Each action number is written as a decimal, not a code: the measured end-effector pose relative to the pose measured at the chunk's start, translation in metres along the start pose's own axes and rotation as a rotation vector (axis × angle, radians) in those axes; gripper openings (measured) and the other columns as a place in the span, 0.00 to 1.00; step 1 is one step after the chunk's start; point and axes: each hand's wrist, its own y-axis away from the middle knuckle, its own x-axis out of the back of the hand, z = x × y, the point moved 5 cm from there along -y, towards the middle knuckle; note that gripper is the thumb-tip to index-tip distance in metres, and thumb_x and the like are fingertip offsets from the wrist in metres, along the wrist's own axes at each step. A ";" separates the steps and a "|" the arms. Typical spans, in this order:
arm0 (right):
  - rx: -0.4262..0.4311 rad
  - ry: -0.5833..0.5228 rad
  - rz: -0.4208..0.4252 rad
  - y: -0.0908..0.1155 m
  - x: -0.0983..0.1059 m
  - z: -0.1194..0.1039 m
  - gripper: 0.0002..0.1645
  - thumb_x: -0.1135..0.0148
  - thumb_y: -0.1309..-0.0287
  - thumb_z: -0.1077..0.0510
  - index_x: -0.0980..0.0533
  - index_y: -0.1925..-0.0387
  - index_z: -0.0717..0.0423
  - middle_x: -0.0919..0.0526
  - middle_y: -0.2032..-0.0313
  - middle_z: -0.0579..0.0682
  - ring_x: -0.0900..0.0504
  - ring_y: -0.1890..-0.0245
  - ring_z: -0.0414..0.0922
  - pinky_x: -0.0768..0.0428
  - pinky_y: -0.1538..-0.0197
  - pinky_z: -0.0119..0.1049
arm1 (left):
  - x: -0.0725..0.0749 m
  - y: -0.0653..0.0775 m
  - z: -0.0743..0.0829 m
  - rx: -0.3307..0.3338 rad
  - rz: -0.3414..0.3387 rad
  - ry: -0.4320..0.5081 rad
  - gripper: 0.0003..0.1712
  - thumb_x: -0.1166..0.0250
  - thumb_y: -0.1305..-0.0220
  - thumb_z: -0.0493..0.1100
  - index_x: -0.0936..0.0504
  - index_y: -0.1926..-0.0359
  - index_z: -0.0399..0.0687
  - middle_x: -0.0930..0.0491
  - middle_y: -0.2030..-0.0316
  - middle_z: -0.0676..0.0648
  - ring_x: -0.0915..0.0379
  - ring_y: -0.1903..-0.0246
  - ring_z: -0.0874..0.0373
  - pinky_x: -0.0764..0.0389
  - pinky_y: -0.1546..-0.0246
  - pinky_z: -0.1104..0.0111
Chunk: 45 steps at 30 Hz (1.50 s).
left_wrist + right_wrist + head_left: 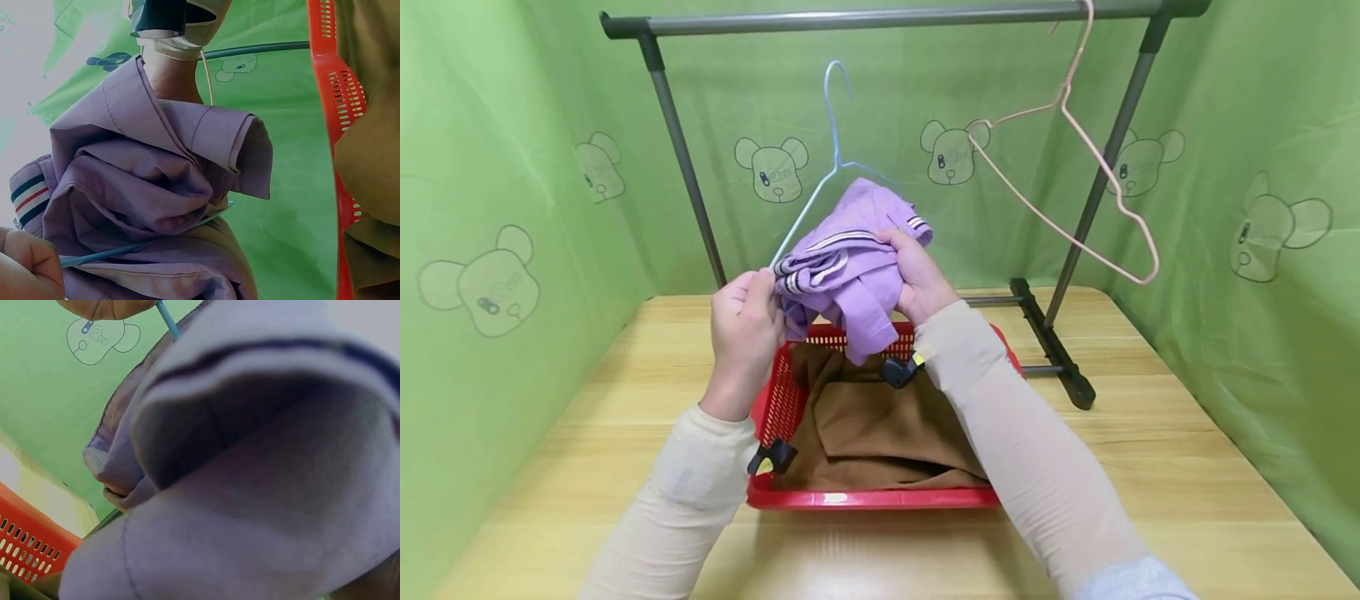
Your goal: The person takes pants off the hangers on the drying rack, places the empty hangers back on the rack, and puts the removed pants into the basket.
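Observation:
My left hand pinches the lower left corner of a light blue hanger, whose hook points upward. In the left wrist view, the hanger's blue bar runs from the curled fingers into folds of cloth. A bunched purple garment with dark-and-white striped trim covers the hanger's right and lower part. Its right side is held by my right hand, fingers partly hidden by cloth. Up close in the right wrist view, a wide stitched opening of the garment gapes.
A red basket with brown cloth inside stands below my hands on the wooden table. Behind, a grey rack's rail carries a pink hanger at the right. Green curtains with bear drawings surround the table.

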 end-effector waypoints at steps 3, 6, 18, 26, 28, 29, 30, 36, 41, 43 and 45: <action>0.008 -0.004 0.001 0.001 -0.001 -0.001 0.09 0.52 0.31 0.64 0.32 0.53 0.65 0.18 0.64 0.57 0.16 0.67 0.49 0.17 0.60 0.35 | 0.000 0.000 0.001 0.000 0.000 -0.004 0.24 0.54 0.28 0.34 0.40 0.85 0.47 0.45 0.94 0.55 0.51 0.95 0.65 0.49 0.95 0.74; 0.010 0.006 0.001 0.001 -0.001 -0.002 0.09 0.52 0.31 0.64 0.32 0.53 0.65 0.18 0.65 0.57 0.16 0.67 0.48 0.17 0.60 0.34 | 0.000 0.000 0.002 0.002 0.000 -0.008 0.24 0.54 0.28 0.34 0.40 0.85 0.47 0.45 0.94 0.55 0.50 0.95 0.64 0.47 0.94 0.73; 0.012 -0.010 -0.006 0.002 -0.003 -0.003 0.08 0.53 0.32 0.64 0.31 0.55 0.65 0.18 0.66 0.57 0.17 0.68 0.48 0.18 0.61 0.34 | 0.002 0.000 0.002 0.008 0.020 -0.034 0.24 0.54 0.27 0.35 0.38 0.85 0.46 0.44 0.94 0.54 0.48 0.94 0.64 0.44 0.93 0.73; 0.018 0.001 -0.002 0.005 -0.002 -0.005 0.08 0.52 0.31 0.63 0.30 0.55 0.65 0.17 0.67 0.56 0.17 0.69 0.48 0.18 0.61 0.33 | 0.004 0.000 0.001 0.022 0.037 -0.043 0.23 0.53 0.28 0.35 0.37 0.84 0.44 0.43 0.94 0.54 0.47 0.94 0.63 0.43 0.93 0.73; 0.015 -0.003 -0.006 0.005 -0.002 -0.005 0.08 0.52 0.31 0.63 0.31 0.55 0.65 0.17 0.66 0.56 0.17 0.68 0.48 0.18 0.61 0.34 | 0.004 -0.001 0.000 0.023 0.042 -0.051 0.23 0.53 0.28 0.36 0.37 0.84 0.44 0.43 0.93 0.54 0.46 0.93 0.63 0.43 0.93 0.72; 0.013 -0.006 -0.009 0.006 -0.002 -0.005 0.08 0.52 0.31 0.63 0.31 0.55 0.65 0.17 0.66 0.56 0.17 0.68 0.48 0.18 0.61 0.34 | 0.005 0.000 0.000 0.023 0.045 -0.054 0.23 0.53 0.28 0.36 0.36 0.84 0.43 0.43 0.93 0.54 0.46 0.93 0.63 0.43 0.93 0.72; 0.014 -0.008 -0.009 0.006 -0.002 -0.005 0.08 0.52 0.31 0.63 0.30 0.54 0.64 0.17 0.66 0.56 0.17 0.68 0.48 0.18 0.61 0.34 | 0.005 -0.001 0.000 0.023 0.047 -0.057 0.23 0.53 0.28 0.36 0.36 0.84 0.43 0.42 0.93 0.54 0.46 0.93 0.63 0.42 0.93 0.72; 0.019 -0.025 -0.009 0.007 0.000 -0.008 0.10 0.51 0.31 0.64 0.30 0.53 0.65 0.17 0.65 0.57 0.17 0.67 0.48 0.18 0.60 0.34 | 0.004 -0.001 0.001 0.015 0.051 -0.060 0.23 0.53 0.28 0.35 0.36 0.84 0.42 0.42 0.93 0.53 0.45 0.93 0.63 0.43 0.93 0.73; 0.023 -0.021 -0.003 0.009 0.000 -0.009 0.09 0.51 0.32 0.64 0.30 0.54 0.64 0.17 0.65 0.56 0.17 0.67 0.48 0.18 0.60 0.34 | 0.004 -0.001 0.001 0.016 0.063 -0.075 0.22 0.53 0.28 0.35 0.36 0.84 0.42 0.41 0.93 0.54 0.46 0.92 0.63 0.43 0.93 0.73; 0.023 -0.013 0.003 0.009 0.000 -0.010 0.08 0.51 0.32 0.64 0.30 0.55 0.64 0.17 0.66 0.55 0.17 0.68 0.47 0.18 0.61 0.33 | 0.004 -0.001 0.001 0.022 0.073 -0.077 0.22 0.53 0.28 0.35 0.36 0.84 0.41 0.41 0.92 0.54 0.46 0.92 0.64 0.43 0.93 0.73; 0.028 -0.009 0.001 0.010 -0.001 -0.010 0.08 0.51 0.31 0.63 0.30 0.56 0.64 0.17 0.67 0.55 0.17 0.69 0.47 0.18 0.61 0.33 | 0.004 -0.001 0.001 0.022 0.081 -0.083 0.22 0.53 0.28 0.35 0.36 0.84 0.40 0.40 0.92 0.53 0.45 0.92 0.64 0.42 0.93 0.73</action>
